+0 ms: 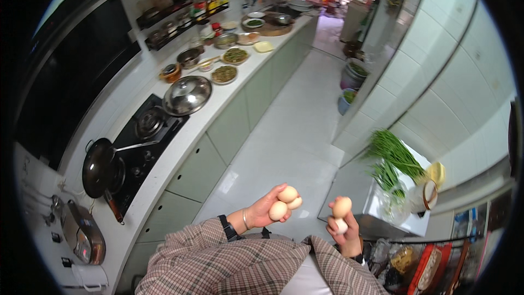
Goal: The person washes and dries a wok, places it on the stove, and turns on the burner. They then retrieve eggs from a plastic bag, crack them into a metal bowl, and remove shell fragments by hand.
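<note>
Three eggs [288, 194] rest in my left hand [258, 211], cupped by its fingers in front of my body. Two more eggs [342, 207], one above the other, are gripped in my right hand [350, 235]. Both hands are in mid-air over the pale tiled floor [282, 123], apart from each other. On the left, a dark wok [96, 168] with a wooden handle sits on the black gas stove [143, 159], and a metal spatula [137, 146] lies across its rim. A domed steel lid [188, 95] covers part of the counter beyond the burners.
Along the white counter [163, 180] stand plates of cooked food [224, 74], bowls and a round chopping board [272, 24]. At right, green chives [393, 153] and a clear bag lie on a white-topped cabinet [413, 229]. Farther off are buckets [347, 100] by the wall.
</note>
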Demonstrator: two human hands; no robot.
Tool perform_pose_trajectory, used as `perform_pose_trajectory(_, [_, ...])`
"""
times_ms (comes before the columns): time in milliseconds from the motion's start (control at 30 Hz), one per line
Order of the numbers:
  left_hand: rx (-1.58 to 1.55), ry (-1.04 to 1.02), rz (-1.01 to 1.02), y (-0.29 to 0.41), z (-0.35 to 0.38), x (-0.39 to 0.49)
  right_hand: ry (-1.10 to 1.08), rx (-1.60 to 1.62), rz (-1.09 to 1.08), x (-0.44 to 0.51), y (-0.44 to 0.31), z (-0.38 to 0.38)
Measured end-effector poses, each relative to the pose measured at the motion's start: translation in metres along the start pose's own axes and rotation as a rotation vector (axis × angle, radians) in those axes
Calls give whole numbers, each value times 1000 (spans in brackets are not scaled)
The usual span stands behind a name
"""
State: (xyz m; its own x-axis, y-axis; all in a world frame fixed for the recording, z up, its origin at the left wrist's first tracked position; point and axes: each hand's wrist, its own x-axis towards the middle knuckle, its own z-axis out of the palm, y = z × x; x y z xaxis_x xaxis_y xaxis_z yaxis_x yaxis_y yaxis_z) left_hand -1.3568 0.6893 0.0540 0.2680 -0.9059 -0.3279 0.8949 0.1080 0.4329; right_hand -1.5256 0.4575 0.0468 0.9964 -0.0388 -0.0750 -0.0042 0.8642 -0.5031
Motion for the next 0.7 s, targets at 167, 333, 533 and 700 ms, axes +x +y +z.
perform_pose_trajectory(167, [-188, 128, 269, 58, -54, -20, -153, 13, 182, 128, 25, 10])
perform_pose_trajectory(333, [-143, 160, 329, 150, -86, 35, -117, -224, 166, 230, 18, 4])
perform_pose_trajectory(533, [-102, 111, 292, 284, -106, 152, -7, -625, 90, 392, -61, -11])
perform_pose_trajectory(700, [-68, 89, 330, 394, -111, 208, 18, -693, 139, 508, -112, 2])
